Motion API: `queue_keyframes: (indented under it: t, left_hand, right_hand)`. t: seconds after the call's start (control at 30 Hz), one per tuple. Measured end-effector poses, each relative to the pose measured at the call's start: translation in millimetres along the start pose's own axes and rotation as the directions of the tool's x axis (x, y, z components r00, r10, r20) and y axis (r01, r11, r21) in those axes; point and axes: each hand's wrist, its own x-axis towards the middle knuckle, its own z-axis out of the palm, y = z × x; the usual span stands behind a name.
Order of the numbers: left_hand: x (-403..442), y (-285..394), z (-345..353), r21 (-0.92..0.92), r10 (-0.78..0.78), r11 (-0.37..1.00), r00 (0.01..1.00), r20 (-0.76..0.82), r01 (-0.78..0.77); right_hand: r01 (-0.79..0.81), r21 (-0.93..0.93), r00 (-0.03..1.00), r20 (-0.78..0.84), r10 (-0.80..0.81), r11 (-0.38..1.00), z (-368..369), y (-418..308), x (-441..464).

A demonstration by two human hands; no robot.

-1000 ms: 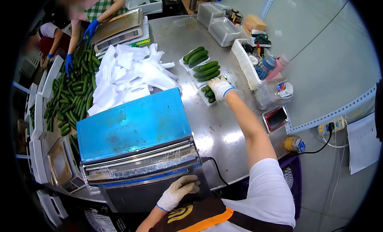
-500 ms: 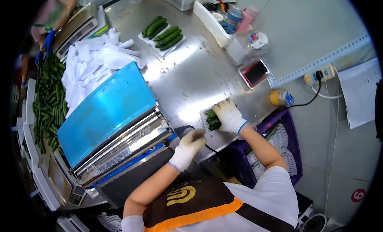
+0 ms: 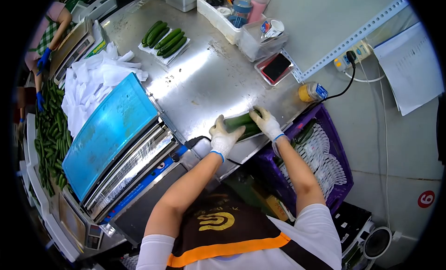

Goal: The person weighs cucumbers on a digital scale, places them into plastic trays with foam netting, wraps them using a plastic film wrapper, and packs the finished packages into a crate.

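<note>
Dark green cucumbers (image 3: 244, 122) lie side by side near the front edge of the metal table, between my two white-gloved hands. My left hand (image 3: 224, 136) grips their left end, thumb on the near side and fingers on the far side. Around the right end are the fingers of my right hand (image 3: 268, 123). A sliver of a pale tray shows under the cucumbers; the rest of it is hidden. Left of my hands stands a film wrapping machine (image 3: 134, 170) with a blue cover (image 3: 109, 135).
Farther back sits a tray of cucumbers (image 3: 165, 41). White strips (image 3: 93, 86) are heaped behind the machine. A purple crate (image 3: 341, 161) stands below the right edge, near a jar (image 3: 310, 92) and a phone (image 3: 276, 67). At far left, a co-worker's blue-gloved hand (image 3: 40, 102) touches piled cucumbers (image 3: 53, 135).
My left hand has come in from apart to the cucumbers' left end. My right hand has shifted from on top of them to their right end. The view has turned slightly.
</note>
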Motion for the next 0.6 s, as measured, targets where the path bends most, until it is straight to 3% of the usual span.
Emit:
queue_keyframes:
  t: [0.1, 0.23, 0.33, 0.43, 0.53, 0.6]
  left_hand:
    - [-1, 3, 2, -0.031, -0.029, 0.999, 0.999, 0.029, 0.029]
    - [-23, 25, -13, -0.009, 0.132, 0.991, 0.991, -0.028, -0.132]
    - [-40, 50, -53, -0.019, 0.324, 0.944, 0.939, -0.117, -0.328]
    - [-64, 69, -117, -0.03, 0.435, 0.89, 0.867, -0.242, -0.455]
    - [-80, 55, -186, 0.114, 0.582, 0.792, 0.686, -0.438, -0.6]
    - [-88, 31, -230, 0.052, 0.51, 0.811, 0.662, -0.549, -0.582]
  right_hand:
    - [-0.037, 0.053, 0.999, 0.013, 0.036, 0.998, -1, -2, -9]
    - [-0.046, 0.109, 0.996, -0.077, 0.055, 0.993, -18, -15, -20]
    - [0.094, 0.145, 0.977, -0.204, -0.063, 0.985, -33, -54, -24]
    - [0.32, 0.295, 0.932, -0.27, -0.243, 0.9, -34, -123, -27]
    - [0.539, 0.262, 0.833, -0.302, -0.463, 0.8, -10, -202, -28]
    - [0.574, 0.224, 0.816, -0.239, -0.527, 0.787, 23, -252, -29]
